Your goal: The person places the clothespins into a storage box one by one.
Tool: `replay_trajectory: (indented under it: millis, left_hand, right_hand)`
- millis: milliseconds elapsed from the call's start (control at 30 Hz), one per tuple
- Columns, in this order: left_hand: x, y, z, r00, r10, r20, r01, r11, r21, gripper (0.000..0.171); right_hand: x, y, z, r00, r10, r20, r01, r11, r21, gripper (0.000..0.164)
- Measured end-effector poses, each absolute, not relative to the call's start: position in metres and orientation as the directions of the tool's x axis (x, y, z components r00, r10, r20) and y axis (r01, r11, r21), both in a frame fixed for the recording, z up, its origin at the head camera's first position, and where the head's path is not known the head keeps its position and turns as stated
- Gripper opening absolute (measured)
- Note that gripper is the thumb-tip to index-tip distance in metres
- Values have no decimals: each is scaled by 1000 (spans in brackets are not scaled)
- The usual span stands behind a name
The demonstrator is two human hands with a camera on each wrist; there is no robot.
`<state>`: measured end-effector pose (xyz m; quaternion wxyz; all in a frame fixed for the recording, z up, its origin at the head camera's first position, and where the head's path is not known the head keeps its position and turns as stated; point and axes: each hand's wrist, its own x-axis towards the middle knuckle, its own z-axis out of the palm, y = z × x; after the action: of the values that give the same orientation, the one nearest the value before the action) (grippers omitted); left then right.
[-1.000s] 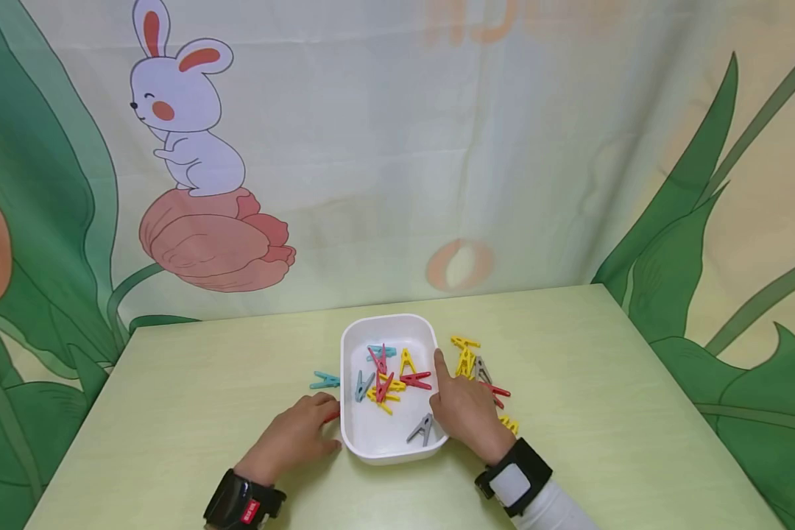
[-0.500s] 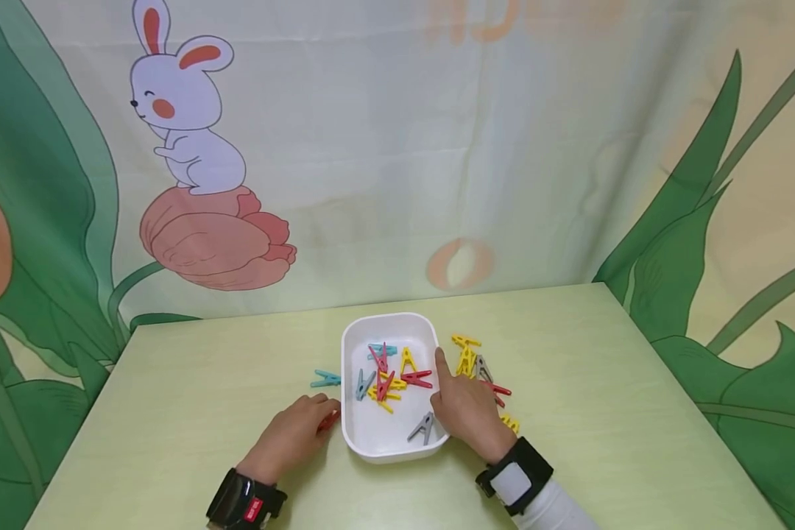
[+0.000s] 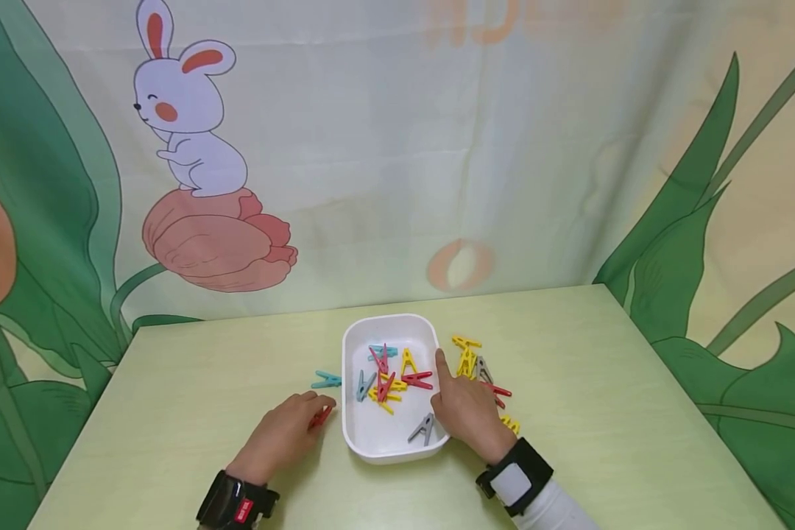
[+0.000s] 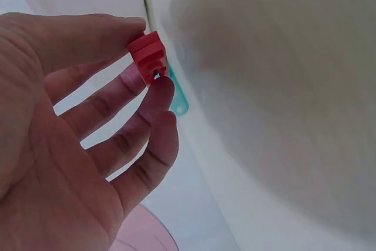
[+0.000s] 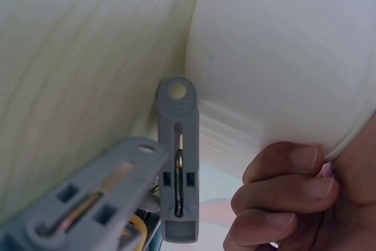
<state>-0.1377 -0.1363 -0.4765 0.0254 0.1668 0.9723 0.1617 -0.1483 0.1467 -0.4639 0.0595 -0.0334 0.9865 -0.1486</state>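
Note:
My left hand (image 3: pixel 280 436), left of a white plastic box (image 3: pixel 371 445), pinches a red clothespin (image 3: pixel 319 417) between thumb and fingertips. The left wrist view shows that red clothespin (image 4: pixel 150 57) end-on, just off the box's side. My right hand (image 3: pixel 469 412) grips the box's right rim, its index finger stretched along the edge. Seen from the right wrist, several fingers (image 5: pixel 282 186) curl under the rim against the outer wall (image 5: pixel 264 57). Inside the box lie several clothespins in red, yellow, blue and grey, one grey clothespin (image 3: pixel 422 429) apart near the front.
A blue clothespin (image 3: pixel 326 379) lies against the box's left side. On the right is a loose group with yellow clothespins (image 3: pixel 466 362), a grey clothespin (image 3: pixel 482 369) and a red clothespin (image 3: pixel 499 391). The pale table (image 3: pixel 570 353) ends at a printed curtain (image 3: pixel 371 184).
My left hand has drawn slightly left, away from the box, with the red clothespin in its fingers; more of the clothespin shows. The right hand and the box stay in place.

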Motion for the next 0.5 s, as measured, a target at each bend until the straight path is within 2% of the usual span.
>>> replay_trajectory:
  millis: [300, 500]
  left_hand:
    - [-140, -151, -455, -953, 298, 43, 296, 898, 326, 35]
    - [-142, -155, -438, -942, 307, 137, 336, 883, 329, 34]
  right_hand:
    - [-148, 146, -463, -991, -82, -106, -48, 954, -295, 73]
    - [-148, 147, -464, -992, -88, -94, -56, 954, -294, 72]
